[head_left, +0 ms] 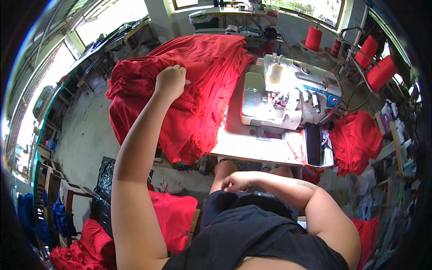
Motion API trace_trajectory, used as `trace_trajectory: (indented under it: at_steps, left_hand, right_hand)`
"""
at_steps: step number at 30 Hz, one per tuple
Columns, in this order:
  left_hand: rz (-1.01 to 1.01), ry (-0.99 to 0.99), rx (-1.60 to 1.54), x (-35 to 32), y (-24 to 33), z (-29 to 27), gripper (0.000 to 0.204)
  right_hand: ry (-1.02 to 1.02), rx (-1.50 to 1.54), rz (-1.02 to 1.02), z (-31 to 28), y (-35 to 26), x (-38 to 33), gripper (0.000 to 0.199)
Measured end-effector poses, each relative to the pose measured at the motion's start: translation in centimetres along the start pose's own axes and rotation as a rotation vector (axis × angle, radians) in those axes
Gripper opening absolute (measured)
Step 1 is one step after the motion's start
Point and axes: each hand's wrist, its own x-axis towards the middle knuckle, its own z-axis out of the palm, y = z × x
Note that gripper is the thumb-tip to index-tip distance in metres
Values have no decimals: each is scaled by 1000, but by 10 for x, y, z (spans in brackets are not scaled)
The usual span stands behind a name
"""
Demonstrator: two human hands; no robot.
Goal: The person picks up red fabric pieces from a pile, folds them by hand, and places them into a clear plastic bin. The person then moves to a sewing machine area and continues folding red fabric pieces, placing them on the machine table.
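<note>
My left arm reaches out over a big heap of red fabric [202, 58] piled on the left of the sewing table. My left hand [172, 81] is closed on the cloth near the heap's upper middle; its fingertips are partly hidden. Close to my lap, my right hand [238, 181] hangs with curled fingers, and nothing shows in it. The overlock sewing machine [292, 90], white and silver with its lamp lit, stands to the right of the heap. Bare white tabletop [256, 150] shows in front of the machine.
Red thread cones [313, 38] stand on a rack behind and right of the machine. A dark tray [313, 144] sits at the table's right corner, beside a red cloth bundle [355, 141]. Red fabric [173, 216] and a black plastic bag [103, 189] lie low on my left.
</note>
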Motion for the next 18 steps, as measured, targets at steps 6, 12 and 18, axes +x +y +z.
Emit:
trace_trajectory:
  at_steps: [6,12,18]
  left_hand:
    - [-29,27,-26,-6,-4,5,17]
    - [-318,-31,-971,3,-53,2,23]
    - [-234,-80,-1076,12,-57,-5,24]
  right_hand:
    - [268,50,-232,-44,-50,13,26]
    - [395,-225,-394,-126,-96,-7,21]
    - [1238,-241,-531,-242,-158,38,36]
